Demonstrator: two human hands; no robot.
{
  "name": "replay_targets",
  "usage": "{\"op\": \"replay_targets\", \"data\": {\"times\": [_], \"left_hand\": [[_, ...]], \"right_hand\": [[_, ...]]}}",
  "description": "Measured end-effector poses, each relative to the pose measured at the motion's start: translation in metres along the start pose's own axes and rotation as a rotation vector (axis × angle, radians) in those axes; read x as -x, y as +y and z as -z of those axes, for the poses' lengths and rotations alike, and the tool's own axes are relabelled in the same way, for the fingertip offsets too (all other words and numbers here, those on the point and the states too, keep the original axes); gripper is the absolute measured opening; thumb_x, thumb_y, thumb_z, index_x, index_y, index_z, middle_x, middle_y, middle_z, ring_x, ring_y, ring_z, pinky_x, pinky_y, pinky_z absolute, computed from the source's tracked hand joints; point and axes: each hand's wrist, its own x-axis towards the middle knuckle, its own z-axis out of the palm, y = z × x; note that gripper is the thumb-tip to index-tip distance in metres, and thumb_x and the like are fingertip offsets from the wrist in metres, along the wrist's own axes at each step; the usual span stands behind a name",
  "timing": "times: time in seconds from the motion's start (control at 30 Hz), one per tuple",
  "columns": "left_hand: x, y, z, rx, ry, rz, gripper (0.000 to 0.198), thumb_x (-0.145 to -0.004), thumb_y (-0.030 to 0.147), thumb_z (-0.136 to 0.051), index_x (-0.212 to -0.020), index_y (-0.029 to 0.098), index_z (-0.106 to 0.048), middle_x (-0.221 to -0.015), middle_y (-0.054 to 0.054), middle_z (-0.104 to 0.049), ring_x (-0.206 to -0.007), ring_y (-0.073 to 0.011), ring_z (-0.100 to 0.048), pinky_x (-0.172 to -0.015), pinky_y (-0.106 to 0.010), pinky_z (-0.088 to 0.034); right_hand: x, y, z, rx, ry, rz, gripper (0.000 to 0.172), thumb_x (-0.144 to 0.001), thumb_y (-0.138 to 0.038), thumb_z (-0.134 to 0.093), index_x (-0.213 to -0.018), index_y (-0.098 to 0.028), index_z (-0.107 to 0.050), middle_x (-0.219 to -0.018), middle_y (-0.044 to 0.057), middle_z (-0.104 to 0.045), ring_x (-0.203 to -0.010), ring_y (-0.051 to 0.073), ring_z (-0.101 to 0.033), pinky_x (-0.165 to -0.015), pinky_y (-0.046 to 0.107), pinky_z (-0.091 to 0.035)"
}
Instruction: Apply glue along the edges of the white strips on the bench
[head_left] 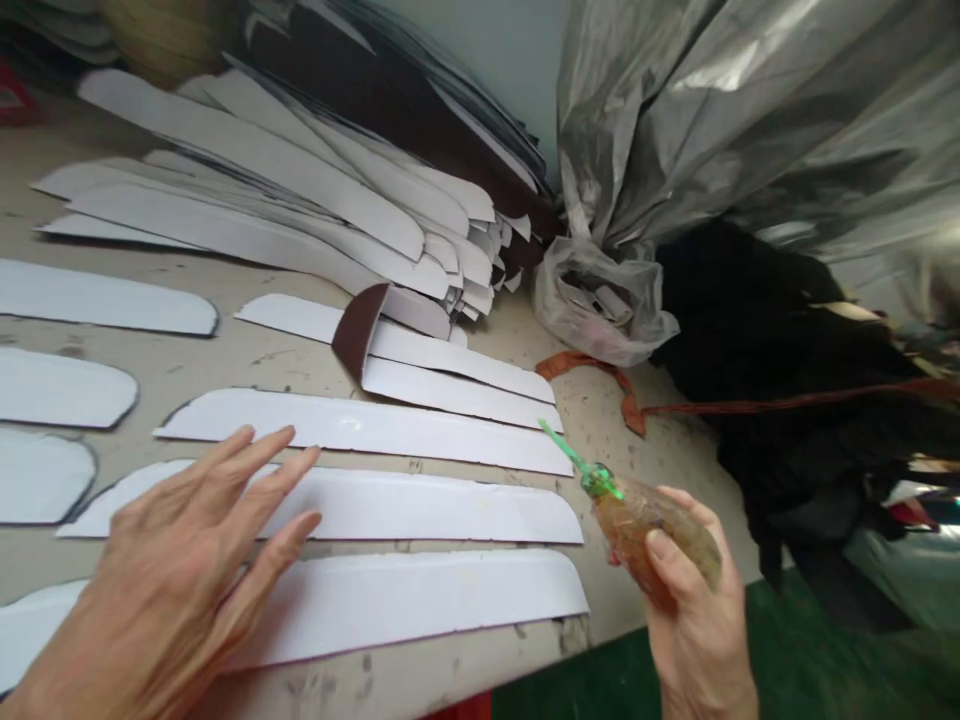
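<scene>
My left hand (pixel 187 570) lies flat with fingers stretched out over long white strips (pixel 420 505) laid side by side on the table. It rests on the two nearest strips. My right hand (pixel 694 600) is closed around a squeeze bottle (pixel 645 525) of amber glue with a green pointed nozzle. The nozzle tip points toward the right end of a white strip (pixel 450 440) and hovers just above it.
A fanned stack of white-faced, brown-backed strips (pixel 360 200) fills the back of the table (pixel 600 420). One strip curls up showing its brown side (pixel 358 325). A clear plastic bag (pixel 600 300), grey plastic sheeting (pixel 750 110) and dark cloth (pixel 750 330) crowd the right. The table edge runs near my right hand.
</scene>
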Motion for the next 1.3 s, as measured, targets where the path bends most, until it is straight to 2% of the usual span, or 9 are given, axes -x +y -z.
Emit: {"op": "replay_targets", "data": {"times": [0.07,0.2,0.33,0.5,0.63,0.8,1.03,1.17,1.3], "left_hand": [[-0.001,0.015,0.003,0.020,-0.044,-0.080,0.053,-0.094,0.029,-0.036,-0.145,0.038,-0.023,-0.152,0.003,-0.034,-0.140,-0.0281,-0.032,-0.111,-0.048,-0.032],[-0.016,0.047,-0.005,-0.075,-0.066,-0.207,0.041,-0.094,0.030,-0.039,-0.134,0.025,-0.044,-0.141,-0.004,-0.049,-0.136,-0.0252,-0.038,-0.103,-0.041,-0.037],[-0.033,0.062,-0.025,-0.171,-0.049,-0.246,0.040,-0.095,0.035,-0.038,-0.127,0.018,-0.055,-0.135,-0.009,-0.055,-0.127,-0.0281,-0.047,-0.095,-0.041,-0.042],[-0.035,0.065,-0.046,-0.242,-0.149,-0.178,0.043,-0.088,0.036,-0.052,-0.130,0.025,-0.056,-0.137,-0.009,-0.055,-0.127,-0.0310,-0.049,-0.096,-0.045,-0.044],[-0.033,0.067,-0.049,-0.237,-0.225,-0.135,0.044,-0.088,0.039,-0.054,-0.130,0.028,-0.055,-0.141,-0.008,-0.051,-0.131,-0.0312,-0.045,-0.099,-0.046,-0.041],[-0.033,0.068,-0.046,-0.219,-0.263,-0.079,0.041,-0.091,0.042,-0.049,-0.131,0.033,-0.054,-0.142,-0.005,-0.050,-0.132,-0.0291,-0.043,-0.103,-0.047,-0.036],[-0.036,0.071,-0.046,-0.181,-0.268,-0.040,0.042,-0.090,0.051,-0.049,-0.128,0.034,-0.057,-0.141,-0.004,-0.051,-0.131,-0.0288,-0.045,-0.101,-0.047,-0.036],[-0.036,0.072,-0.046,-0.172,-0.265,-0.028,0.043,-0.089,0.053,-0.050,-0.127,0.034,-0.058,-0.141,-0.005,-0.051,-0.131,-0.0292,-0.045,-0.101,-0.048,-0.035],[-0.035,0.071,-0.047,-0.174,-0.249,-0.033,0.041,-0.088,0.052,-0.051,-0.125,0.035,-0.059,-0.139,-0.003,-0.053,-0.129,-0.0282,-0.048,-0.100,-0.047,-0.036]], "right_hand": [[-0.005,0.007,0.012,0.161,0.025,-0.002,0.053,-0.066,-0.046,-0.076,-0.109,-0.022,-0.056,-0.090,0.005,-0.067,-0.073,0.021,-0.066,-0.060,0.030,-0.055],[-0.010,0.012,0.014,0.441,-0.040,0.040,0.057,-0.063,-0.054,-0.075,-0.107,-0.022,-0.058,-0.092,0.005,-0.068,-0.076,0.021,-0.065,-0.065,0.029,-0.054],[-0.015,0.013,0.002,0.496,-0.114,0.123,0.049,-0.069,-0.053,-0.069,-0.106,-0.023,-0.058,-0.094,0.004,-0.069,-0.077,0.020,-0.065,-0.066,0.029,-0.053],[-0.028,0.024,-0.003,0.529,-0.240,0.290,0.043,-0.071,-0.046,-0.070,-0.105,-0.023,-0.058,-0.097,0.004,-0.069,-0.078,0.020,-0.066,-0.066,0.029,-0.054],[-0.031,0.029,-0.012,0.561,-0.315,0.333,0.041,-0.074,-0.044,-0.069,-0.107,-0.023,-0.056,-0.098,0.005,-0.067,-0.081,0.020,-0.065,-0.069,0.031,-0.053],[-0.029,0.026,-0.022,0.597,-0.295,0.371,0.040,-0.076,-0.045,-0.066,-0.107,-0.023,-0.055,-0.102,0.006,-0.065,-0.087,0.022,-0.064,-0.078,0.037,-0.052],[-0.029,0.018,-0.008,0.710,-0.291,0.393,0.039,-0.075,-0.049,-0.065,-0.105,-0.026,-0.056,-0.098,0.003,-0.067,-0.084,0.021,-0.066,-0.073,0.034,-0.053],[-0.028,0.017,-0.016,0.697,-0.311,0.372,0.039,-0.074,-0.049,-0.066,-0.105,-0.026,-0.056,-0.099,0.004,-0.067,-0.083,0.021,-0.066,-0.073,0.034,-0.053],[-0.025,0.020,-0.024,0.635,-0.258,0.328,0.044,-0.072,-0.050,-0.068,-0.106,-0.023,-0.058,-0.096,0.006,-0.069,-0.080,0.022,-0.067,-0.069,0.034,-0.054]]}}
